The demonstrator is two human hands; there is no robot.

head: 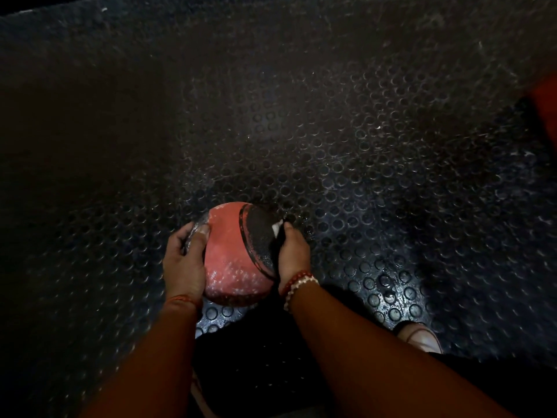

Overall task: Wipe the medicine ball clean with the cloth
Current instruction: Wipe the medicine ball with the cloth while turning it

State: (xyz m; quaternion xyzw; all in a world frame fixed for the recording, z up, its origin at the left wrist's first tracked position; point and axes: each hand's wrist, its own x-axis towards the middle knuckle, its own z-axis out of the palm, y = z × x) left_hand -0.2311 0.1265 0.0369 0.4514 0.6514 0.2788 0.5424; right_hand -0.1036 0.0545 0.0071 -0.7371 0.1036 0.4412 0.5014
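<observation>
A red and black medicine ball (232, 254) is held between my two hands just above the dark studded floor. White dusty specks cover its lower red part. My left hand (184, 260) presses flat against the ball's left side. My right hand (291, 254) is on the ball's right, black panel, with its fingers closed on a dark cloth (276, 236) that shows one white corner near my thumb. Most of the cloth is hidden under that hand.
The floor is black rubber matting (331, 164) with round studs, wet and shiny at the lower right. A foot in a light shoe (420, 337) stands at the lower right. Something red (547, 101) sits at the right edge.
</observation>
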